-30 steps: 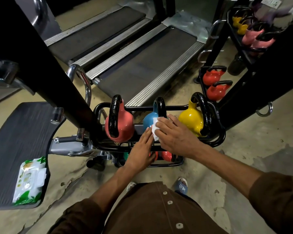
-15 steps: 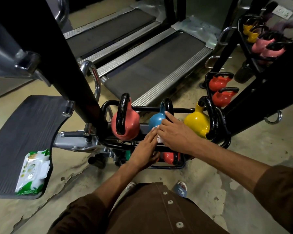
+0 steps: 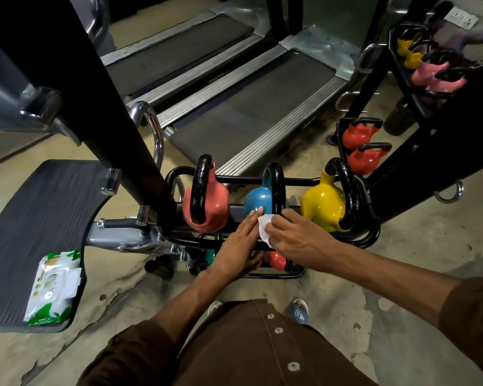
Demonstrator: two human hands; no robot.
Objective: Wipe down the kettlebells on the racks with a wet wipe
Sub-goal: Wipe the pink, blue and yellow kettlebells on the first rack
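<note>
A black rack (image 3: 370, 232) holds three kettlebells on its top tier: salmon pink (image 3: 216, 206), blue (image 3: 257, 200) and yellow (image 3: 322, 206), each with a black handle. My right hand (image 3: 299, 236) presses a white wet wipe (image 3: 264, 228) against the near side of the blue kettlebell. My left hand (image 3: 239, 246) lies flat beside it, fingertips touching the blue bell's left side. A red kettlebell (image 3: 276, 260) on the lower tier shows below my hands.
A pack of wet wipes (image 3: 53, 286) lies on a dark ribbed platform (image 3: 34, 218) at left. A thick black post (image 3: 115, 112) rises left of the rack. Two treadmills (image 3: 243, 107) lie behind. Another rack at right carries red (image 3: 359, 135), pink (image 3: 430, 72) and yellow (image 3: 409, 55) kettlebells.
My right hand slid down the blue kettlebell, so more of the wipe shows. My left hand shifted slightly up along the bell's left side. The view drifted a little.
</note>
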